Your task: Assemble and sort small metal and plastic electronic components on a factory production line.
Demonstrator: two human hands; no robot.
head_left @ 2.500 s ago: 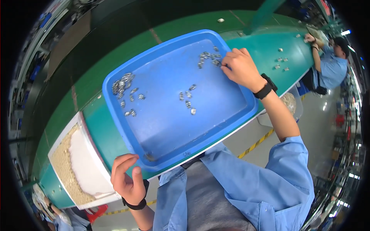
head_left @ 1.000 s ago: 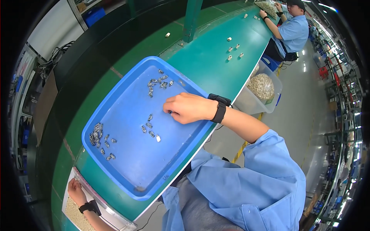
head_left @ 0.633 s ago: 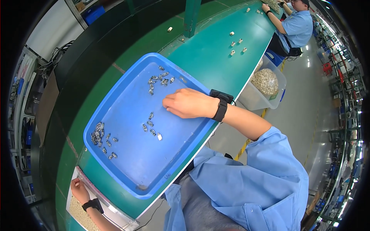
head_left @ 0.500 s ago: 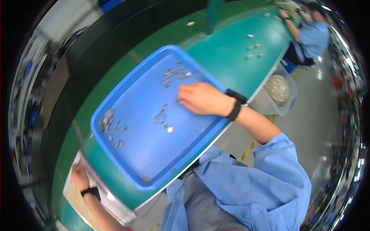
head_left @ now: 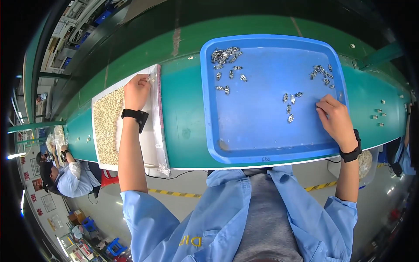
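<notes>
My left hand [head_left: 136, 91] is over the right part of a white tray [head_left: 150, 150], thumb and fingers pinched together. A small pale bit shows at its fingertips, too small to name. Beige small parts [head_left: 107, 126] lie packed in rows on the tray's left part. My right hand [head_left: 335, 117] is closed in a pinch above the right side of a blue plastic tray [head_left: 257, 126]; what its fingertips hold, if anything, I cannot make out. Nearest to it are a loose group of small metal parts [head_left: 288, 109] to the left and a cluster of metal parts [head_left: 321, 72] farther back.
A larger heap of metal parts [head_left: 224, 55] fills the blue tray's far left corner. Several small parts [head_left: 379, 114] lie on the green bench [head_left: 185, 113] at right. Co-workers sit at the left [head_left: 72, 177] and far right [head_left: 406, 153]. A clear bin [head_left: 366, 163] stands below the bench.
My view has levelled and swung left, so both trays sit straighter and another co-worker appears at left. Each hand stays over the same tray, still pinched.
</notes>
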